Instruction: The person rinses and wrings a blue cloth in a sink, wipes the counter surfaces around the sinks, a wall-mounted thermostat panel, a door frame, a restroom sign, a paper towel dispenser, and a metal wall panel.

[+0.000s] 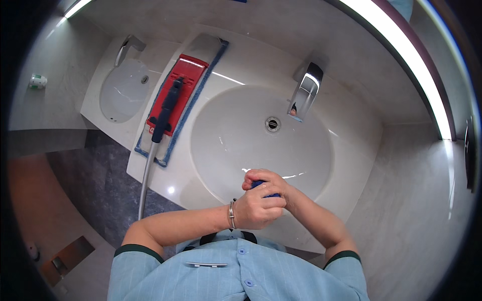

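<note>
My left hand (260,209), with a metal bracelet at the wrist, is clasped around a small blue cloth or sponge (272,195). On the far side of it, my right hand (268,179) grips the same blue thing with curled fingers. Most of the blue thing is hidden between the two hands, so its exact kind is unclear. Both hands look wet and are over the near rim of a white oval washbasin (233,139). Beyond them are the basin's drain (273,124) and a chrome tap (307,92); no water stream shows.
A flat mop with a red frame (188,71) and blue-edged pad (199,90) lies on the white counter (180,180), left of the basin. Its metal pole (146,180) slants over the front edge. A smaller basin (126,90) and tap (128,47) stand farther left.
</note>
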Demonstrator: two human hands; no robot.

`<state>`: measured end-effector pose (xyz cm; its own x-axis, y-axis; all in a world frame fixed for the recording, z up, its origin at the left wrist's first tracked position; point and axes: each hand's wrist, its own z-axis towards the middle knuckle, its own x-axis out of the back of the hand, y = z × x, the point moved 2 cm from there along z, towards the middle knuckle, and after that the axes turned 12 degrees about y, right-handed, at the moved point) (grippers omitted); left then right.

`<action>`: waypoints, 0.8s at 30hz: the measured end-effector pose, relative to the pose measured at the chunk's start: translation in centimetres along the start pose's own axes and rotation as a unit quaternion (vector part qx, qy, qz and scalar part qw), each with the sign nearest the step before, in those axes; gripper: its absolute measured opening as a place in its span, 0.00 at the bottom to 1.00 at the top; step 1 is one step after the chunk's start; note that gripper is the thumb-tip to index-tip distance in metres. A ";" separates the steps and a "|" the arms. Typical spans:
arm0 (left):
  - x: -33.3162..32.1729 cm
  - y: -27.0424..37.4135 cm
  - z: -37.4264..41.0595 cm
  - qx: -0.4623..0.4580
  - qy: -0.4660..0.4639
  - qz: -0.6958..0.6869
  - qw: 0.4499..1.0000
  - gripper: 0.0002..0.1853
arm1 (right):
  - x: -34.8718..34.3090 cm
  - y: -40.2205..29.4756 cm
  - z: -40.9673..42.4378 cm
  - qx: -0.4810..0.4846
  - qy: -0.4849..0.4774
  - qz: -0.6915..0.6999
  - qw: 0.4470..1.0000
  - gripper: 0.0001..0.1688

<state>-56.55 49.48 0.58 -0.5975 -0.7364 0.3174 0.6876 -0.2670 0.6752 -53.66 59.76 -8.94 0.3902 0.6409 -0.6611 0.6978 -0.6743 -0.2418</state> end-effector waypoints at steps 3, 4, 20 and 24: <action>-1.2 -0.1 -0.4 -0.065 -0.094 0.007 0.993 0.10 | -0.1 -1.6 0.3 -0.029 -0.021 -0.158 0.987 0.14; -1.7 0.0 -0.7 -0.103 -0.135 0.034 0.985 0.11 | -1.2 -2.5 0.0 -0.026 -0.032 -0.193 0.980 0.15; -9.8 -8.6 -7.5 0.250 -0.470 0.161 0.831 0.09 | -1.8 -4.2 5.4 0.189 0.165 -0.685 0.684 0.16; -9.3 -9.9 -7.5 0.327 -0.471 0.157 0.804 0.13 | -1.5 -3.4 6.6 0.218 0.201 -0.670 0.681 0.16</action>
<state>-54.74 54.31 -14.08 -0.6964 0.1752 0.6959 0.6851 0.4511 0.5720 -60.56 58.67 -11.85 -0.2277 0.7777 0.5860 0.3790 0.6251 -0.6823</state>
